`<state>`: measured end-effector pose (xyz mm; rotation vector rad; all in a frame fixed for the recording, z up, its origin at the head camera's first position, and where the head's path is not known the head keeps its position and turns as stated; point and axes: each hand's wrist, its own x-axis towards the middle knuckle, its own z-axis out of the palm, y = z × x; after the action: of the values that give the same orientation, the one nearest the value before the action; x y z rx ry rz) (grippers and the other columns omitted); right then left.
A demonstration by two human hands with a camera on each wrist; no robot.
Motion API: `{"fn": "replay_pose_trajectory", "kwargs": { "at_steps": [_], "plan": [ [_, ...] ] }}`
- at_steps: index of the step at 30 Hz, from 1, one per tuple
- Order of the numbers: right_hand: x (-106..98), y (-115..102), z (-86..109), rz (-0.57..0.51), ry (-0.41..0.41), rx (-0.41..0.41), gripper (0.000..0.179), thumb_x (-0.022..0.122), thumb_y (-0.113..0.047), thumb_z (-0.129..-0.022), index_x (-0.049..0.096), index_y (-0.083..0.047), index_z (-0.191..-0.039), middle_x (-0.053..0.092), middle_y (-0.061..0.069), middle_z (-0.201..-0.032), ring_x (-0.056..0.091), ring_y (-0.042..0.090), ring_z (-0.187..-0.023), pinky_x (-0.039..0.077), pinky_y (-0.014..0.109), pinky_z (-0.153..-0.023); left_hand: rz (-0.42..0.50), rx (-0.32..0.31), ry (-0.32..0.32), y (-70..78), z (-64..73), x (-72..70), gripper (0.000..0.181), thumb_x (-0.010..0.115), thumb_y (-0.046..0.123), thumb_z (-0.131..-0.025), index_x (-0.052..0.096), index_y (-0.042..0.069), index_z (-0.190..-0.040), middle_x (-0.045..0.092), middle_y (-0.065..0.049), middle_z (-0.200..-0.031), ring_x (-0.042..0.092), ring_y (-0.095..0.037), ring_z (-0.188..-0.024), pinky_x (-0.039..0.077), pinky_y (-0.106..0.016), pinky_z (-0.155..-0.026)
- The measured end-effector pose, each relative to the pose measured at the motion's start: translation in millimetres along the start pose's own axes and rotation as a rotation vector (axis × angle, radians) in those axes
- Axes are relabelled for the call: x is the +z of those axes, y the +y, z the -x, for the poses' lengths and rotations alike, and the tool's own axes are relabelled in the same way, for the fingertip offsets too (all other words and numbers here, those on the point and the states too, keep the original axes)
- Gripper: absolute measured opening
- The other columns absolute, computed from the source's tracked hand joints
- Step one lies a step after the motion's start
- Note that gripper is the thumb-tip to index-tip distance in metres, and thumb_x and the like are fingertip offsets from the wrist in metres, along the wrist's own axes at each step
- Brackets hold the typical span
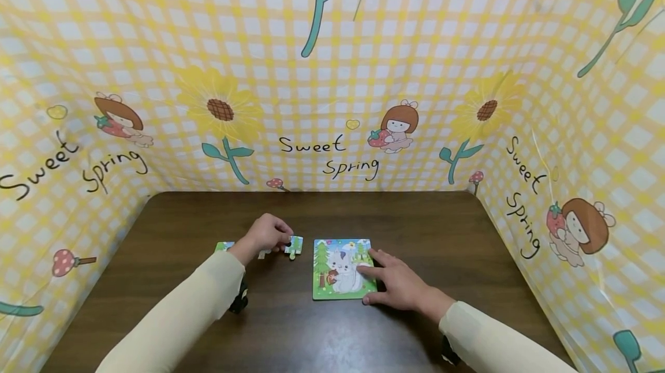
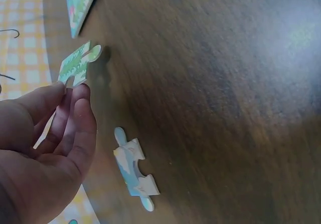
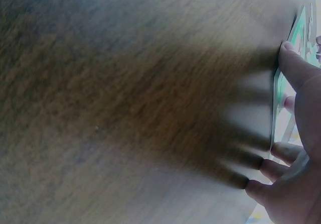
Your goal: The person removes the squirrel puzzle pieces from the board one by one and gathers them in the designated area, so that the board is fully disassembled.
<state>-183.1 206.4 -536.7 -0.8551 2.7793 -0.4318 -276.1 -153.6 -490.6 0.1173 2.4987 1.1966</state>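
Observation:
My left hand [image 1: 267,232] pinches a jigsaw puzzle piece [image 1: 294,245] between thumb and fingers; a green tree is printed on it. In the left wrist view the piece [image 2: 75,66] is raised over the table, its rounded tab pointing outward. To its right lies a square puzzle board [image 1: 332,289] with a white animal, trees and grass on it. My right hand [image 1: 402,283] rests at the board's right edge, fingers spread, the index finger reaching over the picture. Below the left hand, a loose puzzle piece [image 2: 131,169] lies on the table.
Another puzzle piece [image 1: 223,245] shows partly behind the left wrist. Everything lies on a dark brown wooden table [image 1: 415,217]. A yellow checked cloth [image 1: 312,101] with flowers and figures walls off its back and sides.

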Motion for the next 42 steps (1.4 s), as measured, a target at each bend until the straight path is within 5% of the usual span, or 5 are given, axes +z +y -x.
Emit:
{"fn": "replay_pose_trajectory", "kwargs": {
  "at_steps": [9,17,27,35,42],
  "plan": [
    [-2.4,-1.8,-0.6,0.0,0.003,-0.003,0.071,0.07,-0.061,-0.09,0.053,-0.029,-0.151,0.029,0.018,-0.166,0.03,0.042,-0.152,0.033,0.062,-0.116,-0.139,0.016,0.062,-11.6,-8.9,5.9,0.008,0.071,0.002,-0.09,0.078,-0.001,-0.093,0.073,-0.011,-0.074,0.068,-0.018,-0.064,0.053,-0.027,-0.057],
    [-2.6,-3.1,-0.3,-0.014,-0.008,0.003,0.07,0.071,-0.058,-0.09,0.053,-0.028,-0.151,0.028,0.018,-0.167,0.029,0.043,-0.152,0.032,0.062,-0.116,-0.282,0.046,0.108,-13.7,-6.0,9.6,0.008,0.073,0.007,-0.092,0.08,0.004,-0.094,0.075,-0.007,-0.092,0.063,-0.021,-0.078,0.056,-0.041,-0.074],
    [-2.4,-2.5,0.4,0.004,-0.011,0.009,0.07,0.07,-0.06,-0.091,0.052,-0.03,-0.152,0.029,0.018,-0.167,0.029,0.042,-0.152,0.032,0.062,-0.116,-0.316,0.043,0.117,-16.1,-11.6,15.7,0.007,0.073,0.008,-0.091,0.079,0.007,-0.094,0.074,-0.007,-0.095,0.065,-0.022,-0.084,0.056,-0.046,-0.084],
    [-2.1,-5.8,0.2,0.019,-0.024,0.016,0.07,0.068,-0.061,-0.092,0.051,-0.03,-0.152,0.027,0.018,-0.167,0.028,0.042,-0.152,0.03,0.064,-0.116,-0.286,0.088,0.142,-8.1,-3.2,14.4,0.011,0.067,0.01,-0.094,0.076,0.005,-0.099,0.073,-0.008,-0.097,0.063,-0.021,-0.082,0.056,-0.044,-0.083],
    [-5.1,-16.9,0.5,0.046,-0.002,-0.041,0.064,0.071,-0.051,-0.094,0.053,-0.026,-0.15,0.032,0.017,-0.165,0.03,0.043,-0.151,0.03,0.065,-0.117,-0.218,0.179,0.033,9.2,16.0,24.6,0.019,0.064,0.012,-0.099,0.076,0.005,-0.111,0.073,-0.005,-0.101,0.063,-0.016,-0.076,0.055,-0.037,-0.072]
  ]
}}
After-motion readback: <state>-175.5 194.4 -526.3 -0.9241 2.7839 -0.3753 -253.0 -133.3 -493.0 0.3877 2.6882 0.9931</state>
